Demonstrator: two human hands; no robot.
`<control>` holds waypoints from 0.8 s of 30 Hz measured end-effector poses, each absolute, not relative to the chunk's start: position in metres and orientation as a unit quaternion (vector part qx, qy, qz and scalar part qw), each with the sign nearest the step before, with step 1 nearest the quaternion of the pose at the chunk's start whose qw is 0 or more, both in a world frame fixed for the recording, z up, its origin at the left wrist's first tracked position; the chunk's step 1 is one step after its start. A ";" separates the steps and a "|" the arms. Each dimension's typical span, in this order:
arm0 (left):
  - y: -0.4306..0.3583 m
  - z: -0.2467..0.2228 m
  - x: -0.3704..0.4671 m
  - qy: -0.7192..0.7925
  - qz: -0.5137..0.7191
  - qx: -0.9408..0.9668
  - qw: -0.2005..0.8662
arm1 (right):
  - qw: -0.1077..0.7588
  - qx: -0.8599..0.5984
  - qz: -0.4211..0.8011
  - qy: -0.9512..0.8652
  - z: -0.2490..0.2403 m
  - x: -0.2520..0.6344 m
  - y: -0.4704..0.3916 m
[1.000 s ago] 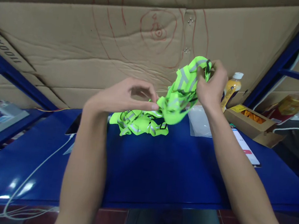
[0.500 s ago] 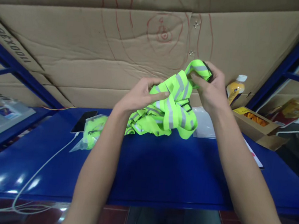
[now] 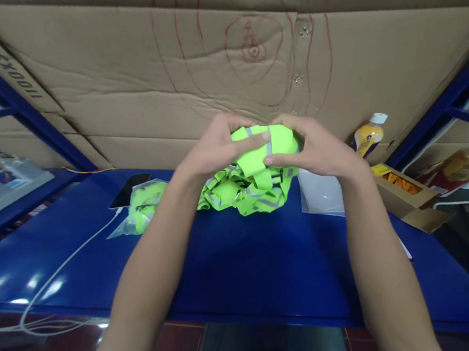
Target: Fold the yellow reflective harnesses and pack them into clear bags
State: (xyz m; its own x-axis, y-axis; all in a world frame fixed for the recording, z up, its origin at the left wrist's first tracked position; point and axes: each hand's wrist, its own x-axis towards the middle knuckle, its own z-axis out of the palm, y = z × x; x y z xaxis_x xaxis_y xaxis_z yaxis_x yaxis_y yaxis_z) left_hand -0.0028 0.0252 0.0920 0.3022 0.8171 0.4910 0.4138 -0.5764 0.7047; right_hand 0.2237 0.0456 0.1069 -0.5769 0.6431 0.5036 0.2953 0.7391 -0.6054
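A neon-yellow reflective vest made of straps point(image 3: 253, 191), with grey stripes and black buckles, is bunched above the blue table. My left hand point(image 3: 225, 144) grips its upper left part, thumb laid across the front. From the other side my right hand point(image 3: 308, 147) grips the folded top, its thumb close to the left thumb. Both hands' far fingers are hidden behind the cloth. The lower straps hang in loose folds to the tabletop. Left of the vest lies a clear plastic bag point(image 3: 141, 210) with more neon-yellow material inside.
A black phone point(image 3: 129, 191) with a white cable lies at the left. On the right are a flat clear plastic bag point(image 3: 320, 193), a yellow-labelled bottle point(image 3: 368, 135) and an open carton point(image 3: 410, 199). Cardboard point(image 3: 116, 62) walls off the back of the blue table point(image 3: 249, 277).
My right hand has moved left and slightly down, bringing its strap end against the part in my left hand. The straps are now gathered closer together, and the right-hand buckle is no longer visible.
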 end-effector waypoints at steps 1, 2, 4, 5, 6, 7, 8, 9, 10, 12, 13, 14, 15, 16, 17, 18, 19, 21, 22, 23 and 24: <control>0.026 0.091 -0.004 0.395 0.440 0.760 0.268 | 0.365 -0.283 0.228 -0.857 0.108 0.223 0.045; 0.028 0.090 -0.006 0.395 0.443 0.750 0.292 | 0.371 -0.289 0.226 -0.853 0.108 0.223 0.044; 0.031 0.089 -0.008 0.399 0.456 0.740 0.292 | 0.403 -0.301 0.237 -0.831 0.107 0.224 0.044; 0.032 0.089 -0.007 0.400 0.467 0.741 0.270 | 0.424 -0.307 0.249 -0.815 0.105 0.224 0.045; 0.032 0.090 -0.007 0.400 0.477 0.747 0.235 | 0.447 -0.313 0.264 -0.795 0.103 0.223 0.047; 0.031 0.091 -0.005 0.395 0.481 0.759 0.192 | 0.467 -0.319 0.279 -0.776 0.100 0.222 0.049; 0.030 0.092 -0.004 0.386 0.476 0.776 0.148 | 0.483 -0.324 0.296 -0.758 0.097 0.221 0.053; 0.028 0.093 -0.002 0.374 0.461 0.797 0.108 | 0.494 -0.327 0.312 -0.743 0.094 0.219 0.057; 0.025 0.095 0.000 0.360 0.442 0.818 0.076 | 0.500 -0.327 0.328 -0.732 0.091 0.217 0.061; 0.022 0.097 0.003 0.343 0.403 0.847 0.041 | 0.506 -0.325 0.345 -0.720 0.087 0.215 0.067; 0.021 0.097 0.004 0.343 0.392 0.853 0.035 | 0.513 -0.325 0.341 -0.718 0.087 0.215 0.068; 0.021 0.097 0.004 0.348 0.386 0.853 0.035 | 0.523 -0.325 0.325 -0.718 0.088 0.215 0.068; 0.022 0.096 0.004 0.358 0.387 0.849 0.038 | 0.531 -0.324 0.302 -0.722 0.090 0.217 0.066; 0.023 0.095 0.004 0.370 0.391 0.841 0.046 | 0.535 -0.319 0.279 -0.731 0.094 0.219 0.063; 0.026 0.092 0.003 0.382 0.398 0.832 0.061 | 0.530 -0.311 0.259 -0.745 0.097 0.221 0.058; 0.029 0.089 0.003 0.394 0.408 0.820 0.084 | 0.514 -0.302 0.244 -0.765 0.102 0.223 0.053; 0.033 0.086 0.002 0.404 0.420 0.804 0.117 | 0.491 -0.293 0.234 -0.786 0.105 0.225 0.049; 0.042 0.078 0.001 0.414 0.453 0.764 0.201 | 0.448 -0.284 0.220 -0.819 0.109 0.227 0.043; 0.047 0.075 0.000 0.415 0.468 0.741 0.245 | 0.438 -0.285 0.216 -0.825 0.109 0.228 0.043; 0.051 0.073 0.000 0.411 0.479 0.722 0.283 | 0.439 -0.289 0.217 -0.823 0.107 0.228 0.046; 0.054 0.072 -0.001 0.404 0.481 0.717 0.302 | 0.450 -0.294 0.226 -0.813 0.103 0.228 0.050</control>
State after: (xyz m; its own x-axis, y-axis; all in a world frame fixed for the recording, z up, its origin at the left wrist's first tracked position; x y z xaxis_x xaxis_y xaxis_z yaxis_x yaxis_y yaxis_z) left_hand -0.0015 0.0541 0.0720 0.2113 0.8701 0.4452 0.2886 -0.4907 0.8221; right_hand 0.2276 0.0503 0.1032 -0.4224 0.6814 0.5977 0.2752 0.7247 -0.6317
